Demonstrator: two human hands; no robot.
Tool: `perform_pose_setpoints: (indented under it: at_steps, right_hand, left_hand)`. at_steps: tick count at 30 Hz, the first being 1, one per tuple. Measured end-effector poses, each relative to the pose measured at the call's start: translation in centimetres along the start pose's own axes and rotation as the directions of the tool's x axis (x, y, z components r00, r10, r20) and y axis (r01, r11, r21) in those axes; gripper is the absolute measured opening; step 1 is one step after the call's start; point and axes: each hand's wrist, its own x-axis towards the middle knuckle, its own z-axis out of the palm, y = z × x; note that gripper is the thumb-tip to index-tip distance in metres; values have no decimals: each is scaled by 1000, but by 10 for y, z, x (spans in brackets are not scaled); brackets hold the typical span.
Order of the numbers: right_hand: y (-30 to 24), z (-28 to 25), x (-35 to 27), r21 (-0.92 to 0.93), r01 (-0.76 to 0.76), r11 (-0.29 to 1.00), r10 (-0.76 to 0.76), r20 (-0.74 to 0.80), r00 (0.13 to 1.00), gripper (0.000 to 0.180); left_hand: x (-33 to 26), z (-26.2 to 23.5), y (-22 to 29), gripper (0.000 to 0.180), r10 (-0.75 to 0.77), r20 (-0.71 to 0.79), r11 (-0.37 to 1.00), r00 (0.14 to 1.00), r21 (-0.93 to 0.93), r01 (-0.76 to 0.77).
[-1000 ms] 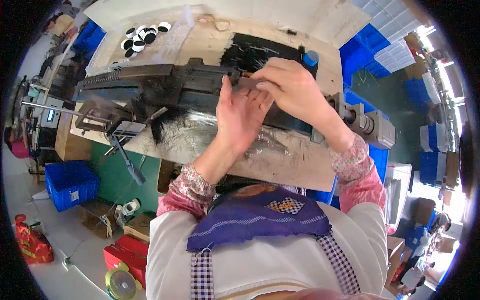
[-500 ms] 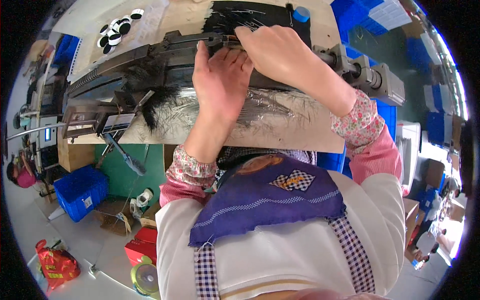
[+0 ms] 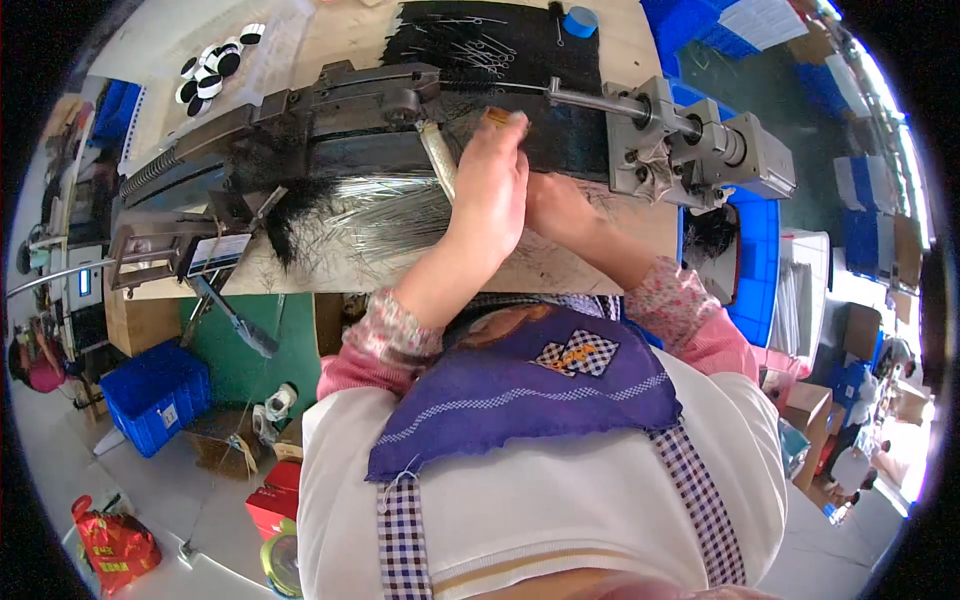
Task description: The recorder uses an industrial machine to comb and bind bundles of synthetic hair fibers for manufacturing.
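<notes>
My left hand (image 3: 490,190) is raised edge-on before the metal bench machine (image 3: 345,105), fingers closed together. A small orange-brown piece (image 3: 500,118) shows at its fingertips; its kind is unclear. Tucked against that palm is my right hand (image 3: 562,213), its fingers mostly hidden behind the left. Beyond both hands, a thin wire with dark bristles (image 3: 470,88) spans from the machine's jaw to the spindle (image 3: 600,102) on the right. A lever with a pale wrapped handle (image 3: 437,158) slants down beside my left hand. Loose wires (image 3: 395,215) lie on the table below.
Wire loops and small brushes (image 3: 480,50) rest on a black mat (image 3: 415,25), with a blue cap (image 3: 580,21) nearby. Black-and-white caps (image 3: 208,75) sit in a clear tray at back left. Blue bins (image 3: 757,270) stand right of the table, beside the motor (image 3: 760,155).
Both hands have come down and toward me, away from the machine's jaw. My right hand has moved in behind the left. The wire, spindle and pale lever are now exposed.
</notes>
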Motion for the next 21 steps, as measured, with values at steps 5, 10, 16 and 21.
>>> perform_pose_setpoints:
  at_steps: [5,10,16,21]
  right_hand:
    - [-2,0,7,-116,102,988,-115,-110,987,23]
    - [-9,-27,-16,-97,-94,991,91,-29,995,20]
    - [-8,-98,-54,398,-134,908,297,-384,874,17]
    - [2,-136,-80,749,94,655,513,-534,672,8]
  left_hand:
    - [-87,-40,59,48,-33,416,951,909,293,-100]
    - [-97,-167,126,75,638,611,-766,469,568,301]
    - [-171,-312,221,72,946,-121,-125,301,721,682]
    - [-129,-257,163,63,907,163,-384,389,699,603]
